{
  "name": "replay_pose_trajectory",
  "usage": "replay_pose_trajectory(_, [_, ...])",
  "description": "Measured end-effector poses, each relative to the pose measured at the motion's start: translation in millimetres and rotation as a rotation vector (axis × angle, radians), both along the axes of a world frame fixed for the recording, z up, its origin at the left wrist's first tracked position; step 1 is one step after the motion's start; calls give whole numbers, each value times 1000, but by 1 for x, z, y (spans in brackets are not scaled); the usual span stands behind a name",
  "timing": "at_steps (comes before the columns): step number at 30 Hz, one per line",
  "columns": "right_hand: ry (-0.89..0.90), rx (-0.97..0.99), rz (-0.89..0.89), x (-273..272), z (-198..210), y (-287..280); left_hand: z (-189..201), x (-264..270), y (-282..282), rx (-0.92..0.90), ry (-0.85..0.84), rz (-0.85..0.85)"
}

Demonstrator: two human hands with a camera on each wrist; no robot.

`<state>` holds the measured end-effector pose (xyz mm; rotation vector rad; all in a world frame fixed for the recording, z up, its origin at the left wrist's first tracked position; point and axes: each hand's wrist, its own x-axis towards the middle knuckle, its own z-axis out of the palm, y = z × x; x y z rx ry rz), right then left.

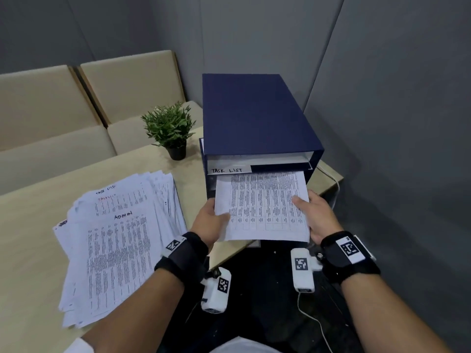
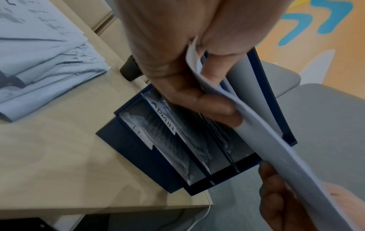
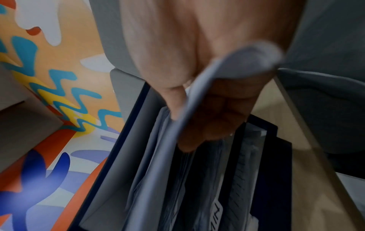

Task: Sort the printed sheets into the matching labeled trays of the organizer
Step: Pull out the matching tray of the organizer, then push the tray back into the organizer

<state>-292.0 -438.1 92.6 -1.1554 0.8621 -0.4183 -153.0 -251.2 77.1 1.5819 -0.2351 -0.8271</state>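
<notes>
Head view: both hands pinch sheet (image 1: 260,205) at organizer (image 1: 254,118); plant (image 1: 169,128), pile (image 1: 119,238) left.

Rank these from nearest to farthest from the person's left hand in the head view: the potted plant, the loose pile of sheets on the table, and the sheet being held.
1. The held sheet, in the left hand itself, at the organizer.
2. The pile of sheets, just left of that hand on the table.
3. The potted plant, farther back, beside the organizer.
</notes>
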Motion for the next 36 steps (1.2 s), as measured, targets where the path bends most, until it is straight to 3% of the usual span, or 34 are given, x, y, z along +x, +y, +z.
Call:
replay_pose_trajectory(6, [107,79,306,-11,-3,-22,1,9,-28,-57,1,169])
replay_pose_trajectory(14, [-27,133,80,37,-8,-41,11,6,-33,-159,98,232])
replay_pose_trajectory(22, [-94,212,-33,70,-15,-51,9,6,-27,-150,71,272])
replay_pose_trajectory(29, [-23,119,225,61,-10,-33,2,15,-9,-97,8,278])
replay_pose_trajectory(36, [67,-8,622,77,-16,32,-15,42,45,-3,-57,294])
